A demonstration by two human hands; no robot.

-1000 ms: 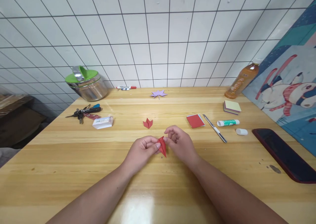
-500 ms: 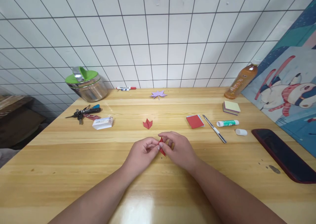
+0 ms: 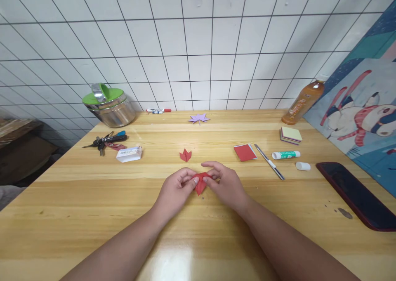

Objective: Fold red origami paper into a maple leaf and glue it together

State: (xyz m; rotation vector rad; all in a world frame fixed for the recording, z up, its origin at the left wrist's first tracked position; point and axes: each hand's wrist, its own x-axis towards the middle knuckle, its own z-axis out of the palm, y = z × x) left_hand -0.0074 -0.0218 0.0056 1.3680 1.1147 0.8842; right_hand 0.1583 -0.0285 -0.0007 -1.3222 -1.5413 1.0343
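Observation:
Between my hands is a piece of folded red paper (image 3: 200, 184), its point toward me, just above or on the wooden table. My left hand (image 3: 176, 188) pinches its left side between thumb and fingers. On its right side, my right hand (image 3: 225, 186) grips with the thumb in front, while the index finger arches out beyond the paper. Parts of the paper's edges are covered by my fingertips. A second folded red paper piece (image 3: 185, 155), with three points, lies just beyond my hands. Farther back sits a purple folded paper leaf (image 3: 199, 118).
Red paper squares (image 3: 245, 152), a craft knife (image 3: 269, 162), a glue stick (image 3: 286, 154), its cap (image 3: 302, 166) and a phone (image 3: 355, 196) lie to the right. A bottle (image 3: 305, 101) stands behind. Keys (image 3: 105, 141), a small white box (image 3: 129, 154) and a metal pot (image 3: 111, 109) are left.
The red paper between my hands has gone from a narrow, edge-on shape to a wider, spread one. My hands have moved slightly apart.

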